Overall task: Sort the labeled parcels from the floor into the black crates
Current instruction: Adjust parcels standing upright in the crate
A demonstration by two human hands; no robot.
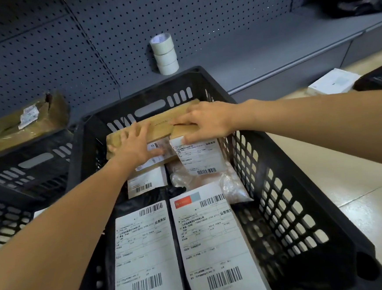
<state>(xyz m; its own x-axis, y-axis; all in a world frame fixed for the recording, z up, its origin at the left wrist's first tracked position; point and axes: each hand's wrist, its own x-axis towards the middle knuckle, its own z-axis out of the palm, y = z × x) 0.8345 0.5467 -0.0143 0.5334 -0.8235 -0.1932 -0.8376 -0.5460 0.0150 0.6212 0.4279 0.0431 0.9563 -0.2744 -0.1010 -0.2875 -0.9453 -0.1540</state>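
Looks like the placing step: both the left hand (137, 142) and right hand (203, 122) lie flat, fingers spread, on a long cardboard parcel (161, 124) at the black crate (280, 183)'s far end, so next I'd guess just let go.

We see a black crate (280, 183) whose walls are pierced with a grid of rounded slots. The cardboard box (161, 124) inside it is tan-brown. The shipping labels (146, 251) are white with black barcodes and fine black print, and one label (206, 235) carries a red and pale blue block at its top corner. A bubble-wrap parcel (229, 183) looks translucent pinkish. Behind, the pegboard (41, 53) is slate grey, dotted with regular rows of dark holes. The stacked tape rolls (165, 54) are off-white. The floor tiles (360, 188) are cream.
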